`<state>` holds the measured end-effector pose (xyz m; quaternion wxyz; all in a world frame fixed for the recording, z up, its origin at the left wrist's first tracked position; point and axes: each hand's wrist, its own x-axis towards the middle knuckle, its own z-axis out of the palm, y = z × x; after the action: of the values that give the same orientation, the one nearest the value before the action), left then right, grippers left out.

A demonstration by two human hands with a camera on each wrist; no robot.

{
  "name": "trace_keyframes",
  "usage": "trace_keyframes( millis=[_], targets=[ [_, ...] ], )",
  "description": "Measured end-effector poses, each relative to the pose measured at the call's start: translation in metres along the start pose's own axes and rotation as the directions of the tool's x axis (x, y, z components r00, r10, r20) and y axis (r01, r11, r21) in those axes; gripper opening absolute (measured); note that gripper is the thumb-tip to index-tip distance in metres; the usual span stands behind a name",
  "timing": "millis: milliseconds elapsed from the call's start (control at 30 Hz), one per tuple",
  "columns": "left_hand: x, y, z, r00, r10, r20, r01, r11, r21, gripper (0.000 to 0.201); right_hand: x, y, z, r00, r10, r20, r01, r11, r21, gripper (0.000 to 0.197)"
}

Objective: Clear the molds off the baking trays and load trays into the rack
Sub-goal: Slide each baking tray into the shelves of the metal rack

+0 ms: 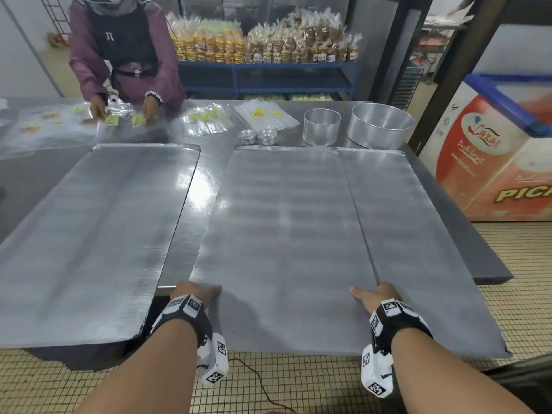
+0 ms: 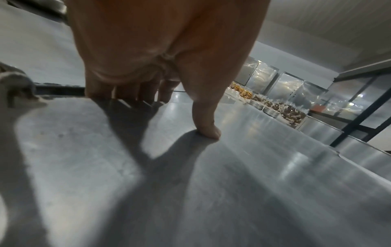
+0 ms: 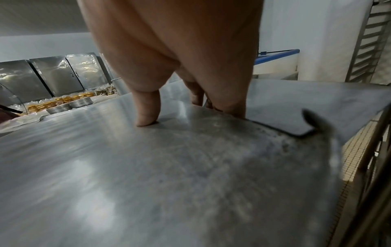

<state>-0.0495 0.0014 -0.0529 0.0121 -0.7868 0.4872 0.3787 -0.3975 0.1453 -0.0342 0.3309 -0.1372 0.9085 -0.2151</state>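
Observation:
Three bare metal baking trays lie on the steel table (image 1: 206,180). I hold the middle tray (image 1: 283,234), whose near end juts past the table's front edge and whose right side overlaps the right tray (image 1: 418,234). My left hand (image 1: 197,294) grips its left edge, thumb (image 2: 206,130) on top and fingers (image 2: 127,93) curled under. My right hand (image 1: 376,295) grips the right edge the same way, thumb (image 3: 148,120) pressed on the sheet. The left tray (image 1: 89,234) lies apart. Two stacks of small fluted molds (image 1: 257,136) sit behind the trays.
Two round tins (image 1: 322,127) (image 1: 380,125) stand at the table's back right. Across the table a person (image 1: 119,55) handles plastic bags (image 1: 209,121). A tray rack (image 1: 407,85) stands behind on the right, a chest freezer (image 1: 493,162) beside the table.

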Motion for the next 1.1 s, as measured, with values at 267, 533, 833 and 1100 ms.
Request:
trace_keyframes(
  millis=[267,533,833,1100],
  targets=[
    [-0.006,-0.014,-0.002,0.994,-0.024,0.106,0.03,0.998,-0.059,0.085,-0.008,0.005,-0.01,1.0,0.025,-0.005,-0.025,1.0,0.002,0.076],
    [-0.012,-0.036,-0.009,0.984,0.065,0.166,-0.071,0.997,0.027,0.077,-0.043,0.029,-0.008,0.996,0.056,-0.07,-0.057,0.998,-0.001,0.074],
    [-0.023,-0.069,-0.015,0.966,0.171,0.196,-0.194,0.976,0.103,0.061,-0.097,0.071,0.002,0.985,0.134,-0.11,-0.128,0.99,0.056,0.087],
    [-0.002,-0.111,-0.02,0.928,0.258,0.269,-0.346,0.865,0.365,0.085,-0.136,0.108,0.024,0.978,0.196,-0.075,-0.195,0.981,0.014,0.069]
  ],
)
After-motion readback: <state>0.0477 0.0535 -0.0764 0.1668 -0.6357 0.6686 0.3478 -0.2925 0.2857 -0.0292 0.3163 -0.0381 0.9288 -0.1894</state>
